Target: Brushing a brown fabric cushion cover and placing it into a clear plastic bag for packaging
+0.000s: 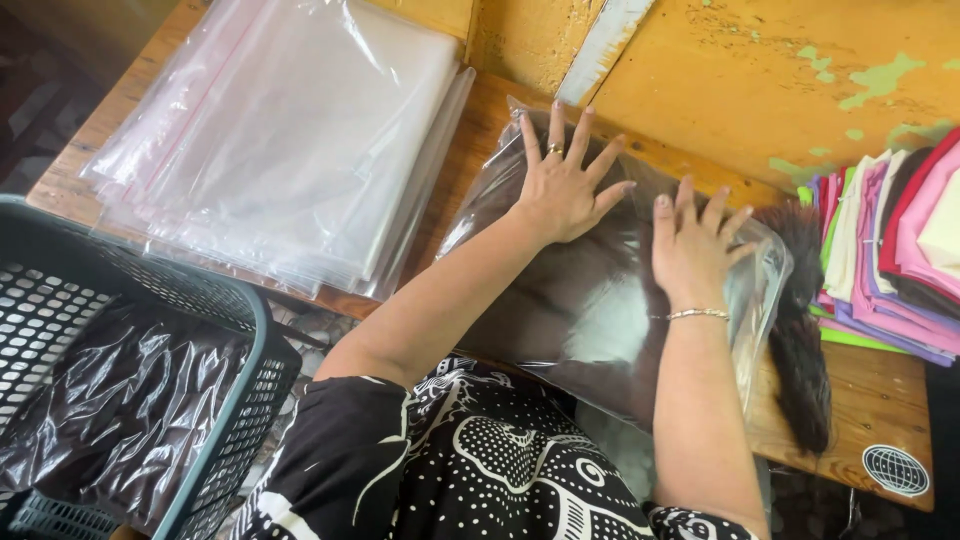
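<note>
Right now our left hand (565, 185) and right hand (690, 245), fingers spread, flat on bagged dark garment (590, 300) at desk (880, 400) far edge

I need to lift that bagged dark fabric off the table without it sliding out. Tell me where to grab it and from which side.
Probably best by the two long side edges of the clear bag of dark fabric, coming from left and right. It lies flat and wide under the left hand and right hand, both spread flat on top. Dark fringe sticks out at the right end, so that end looks open; support it.
</note>
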